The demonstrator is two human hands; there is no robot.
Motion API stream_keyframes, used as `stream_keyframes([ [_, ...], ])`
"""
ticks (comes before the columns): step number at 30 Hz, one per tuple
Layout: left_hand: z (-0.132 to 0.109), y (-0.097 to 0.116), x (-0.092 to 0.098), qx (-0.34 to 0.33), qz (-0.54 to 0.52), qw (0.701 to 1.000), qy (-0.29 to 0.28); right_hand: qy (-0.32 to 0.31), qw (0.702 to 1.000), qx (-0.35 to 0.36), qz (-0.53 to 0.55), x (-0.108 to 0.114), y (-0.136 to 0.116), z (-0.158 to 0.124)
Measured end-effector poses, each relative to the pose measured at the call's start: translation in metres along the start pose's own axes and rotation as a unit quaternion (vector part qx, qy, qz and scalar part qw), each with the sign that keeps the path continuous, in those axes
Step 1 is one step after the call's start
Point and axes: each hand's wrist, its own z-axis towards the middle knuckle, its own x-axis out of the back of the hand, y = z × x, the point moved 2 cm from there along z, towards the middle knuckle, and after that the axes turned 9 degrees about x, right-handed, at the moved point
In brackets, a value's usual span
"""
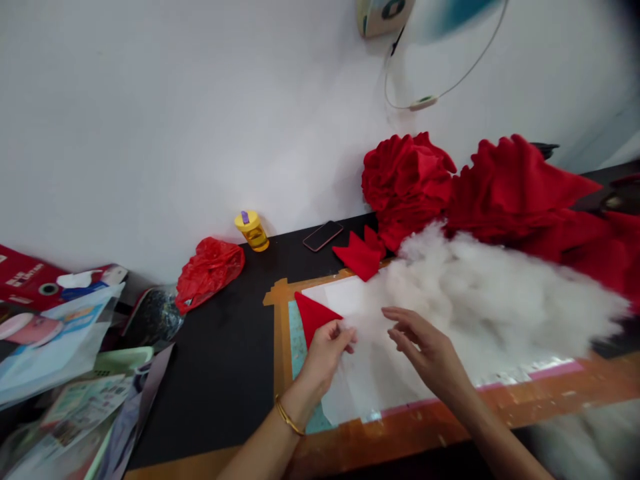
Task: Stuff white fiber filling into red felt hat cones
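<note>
1. Nearest, a bangle circles the left wrist. The left hand pinches a red piece by its corner between thumb and fingers, at the left edge of the sheet.
2. Just beside it, the right hand hovers over the sheet, fingers loosely spread and empty, near the stuffing.
3. The red piece looks flat, so probably not yet filled.
4. A few folded pieces lie at the far edge of the board, touching the red heap.
5. Much stuffing and cloth remain, so the work seems early.
</note>
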Motion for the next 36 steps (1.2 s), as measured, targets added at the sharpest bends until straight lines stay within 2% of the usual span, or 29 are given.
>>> stream_keyframes([
  [4,-0.008,0.001,-0.014,0.015,-0.014,0.998,-0.056,-0.064,0.996,0.050,-0.021,-0.013,0.003,-0.010],
  [7,-0.017,0.000,-0.025,0.020,0.002,0.997,-0.076,-0.101,0.986,0.125,-0.035,-0.024,0.004,-0.019],
  [9,-0.023,-0.004,-0.025,0.025,0.027,0.995,-0.094,-0.110,0.978,0.173,-0.031,-0.026,0.005,-0.026],
  [11,-0.029,-0.006,-0.017,0.015,0.069,0.992,-0.100,-0.090,0.980,0.178,-0.019,-0.022,0.010,-0.029],
  [13,-0.033,-0.002,0.001,-0.046,0.173,0.982,-0.055,-0.049,0.992,0.119,-0.002,-0.016,0.018,-0.029],
  [14,-0.033,0.002,0.011,-0.088,0.251,0.964,-0.017,-0.028,0.997,0.073,0.012,-0.013,0.022,-0.028],
  [16,-0.030,0.009,0.029,-0.156,0.409,0.898,0.048,0.003,0.998,-0.026,0.049,-0.008,0.027,-0.024],
  [18,-0.023,0.012,0.041,-0.171,0.513,0.839,0.068,0.025,0.991,-0.091,0.094,-0.006,0.028,-0.019],
  [19,-0.018,0.012,0.045,-0.166,0.539,0.823,0.067,0.032,0.987,-0.109,0.114,-0.006,0.027,-0.017],
  [20,-0.014,0.011,0.047,-0.161,0.545,0.820,0.065,0.036,0.983,-0.122,0.132,-0.007,0.025,-0.016],
  [25,0.002,0.011,0.048,-0.155,0.446,0.878,0.081,0.025,0.952,-0.202,0.230,-0.018,0.015,-0.015],
  [28,0.007,0.015,0.048,-0.149,0.398,0.900,0.093,0.070,0.913,-0.231,0.329,-0.030,0.004,-0.011],
  [31,0.008,0.021,0.045,-0.135,0.351,0.921,0.101,0.103,0.877,-0.216,0.417,-0.045,-0.013,0.000],
  [33,0.003,0.026,0.039,-0.131,0.327,0.929,0.111,0.102,0.880,-0.185,0.426,-0.058,-0.023,0.007],
  [36,-0.011,0.038,0.027,-0.169,0.282,0.933,0.148,0.101,0.934,-0.086,0.332,-0.079,-0.028,0.011],
])
